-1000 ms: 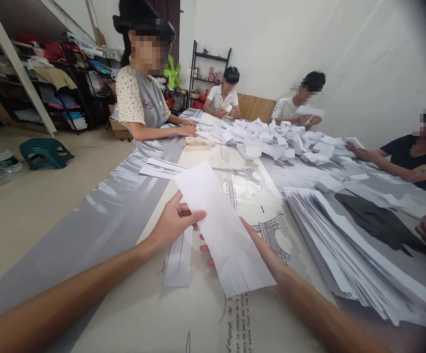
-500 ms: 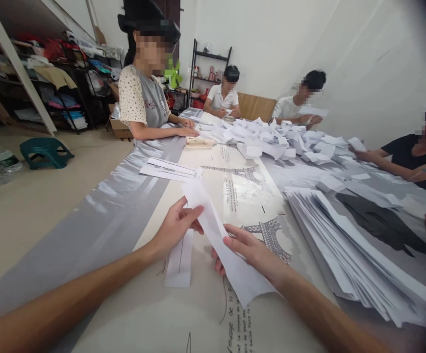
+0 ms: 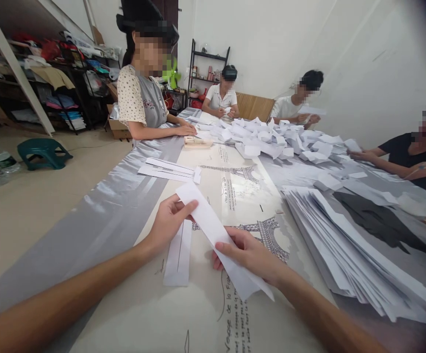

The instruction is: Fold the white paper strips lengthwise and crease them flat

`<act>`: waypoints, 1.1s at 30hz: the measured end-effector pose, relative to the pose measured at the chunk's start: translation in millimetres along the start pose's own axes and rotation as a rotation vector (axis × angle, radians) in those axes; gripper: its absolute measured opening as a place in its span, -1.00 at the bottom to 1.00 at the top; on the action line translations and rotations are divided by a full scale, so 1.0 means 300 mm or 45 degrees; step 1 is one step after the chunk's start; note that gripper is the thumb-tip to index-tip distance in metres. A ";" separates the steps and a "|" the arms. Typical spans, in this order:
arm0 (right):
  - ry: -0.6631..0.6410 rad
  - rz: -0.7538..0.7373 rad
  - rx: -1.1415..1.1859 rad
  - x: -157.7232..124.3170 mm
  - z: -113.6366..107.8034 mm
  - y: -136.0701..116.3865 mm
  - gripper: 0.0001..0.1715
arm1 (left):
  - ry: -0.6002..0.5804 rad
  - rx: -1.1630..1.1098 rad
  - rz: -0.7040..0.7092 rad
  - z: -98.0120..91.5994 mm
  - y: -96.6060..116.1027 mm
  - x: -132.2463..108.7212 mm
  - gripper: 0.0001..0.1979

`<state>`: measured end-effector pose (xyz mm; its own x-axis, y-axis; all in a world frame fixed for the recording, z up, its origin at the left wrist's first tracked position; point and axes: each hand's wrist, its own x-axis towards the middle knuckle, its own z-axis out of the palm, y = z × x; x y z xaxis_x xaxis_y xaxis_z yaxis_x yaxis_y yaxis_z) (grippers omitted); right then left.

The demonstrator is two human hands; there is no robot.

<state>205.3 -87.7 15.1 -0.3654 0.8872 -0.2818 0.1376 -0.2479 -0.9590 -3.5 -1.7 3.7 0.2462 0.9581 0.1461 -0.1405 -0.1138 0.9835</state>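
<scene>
A long strip of white paper (image 3: 209,220) slants between my hands above the table, its lower end flared and partly folded. My left hand (image 3: 172,215) pinches the upper end between thumb and fingers. Lower down, my right hand (image 3: 244,250) grips the strip with the thumb on top and fingers beneath. Under my left hand lies a white paper piece (image 3: 176,274) with a dark line along it. Beyond my hands, white strips with dark edges (image 3: 166,169) lie beside a small white paper piece (image 3: 197,175).
A stack of white sheets (image 3: 345,245) lies right of my right arm. Farther off spreads a heap of folded white papers (image 3: 271,137). Several people sit or stand around the table. A printed cover (image 3: 132,304) lies on the table, and a green stool (image 3: 44,153) stands left.
The paper strip has been flattened and its flared lower end drawn narrower. My left hand has shifted slightly left with the upper end. My right hand has moved slightly left along it.
</scene>
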 end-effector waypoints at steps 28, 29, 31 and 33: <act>0.176 0.044 -0.167 0.021 -0.064 0.024 -0.62 | 0.206 -0.099 -0.065 -0.087 -0.027 0.086 -0.58; 0.182 0.048 -0.181 0.021 -0.065 0.025 -0.61 | 0.204 -0.102 -0.062 -0.087 -0.030 0.086 -0.59; 0.167 0.041 -0.191 0.015 -0.073 0.018 -0.58 | 0.210 -0.115 -0.062 -0.091 -0.037 0.090 -0.59; 0.120 -0.030 -0.184 0.000 -0.086 0.002 -0.57 | 0.267 -0.145 -0.071 -0.100 -0.042 0.099 -0.61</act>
<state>229.1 -77.8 15.3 -0.2834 0.9262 -0.2485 0.2632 -0.1741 -0.9489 -23.1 36.0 -7.6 0.0541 0.9970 0.0549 -0.2422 -0.0403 0.9694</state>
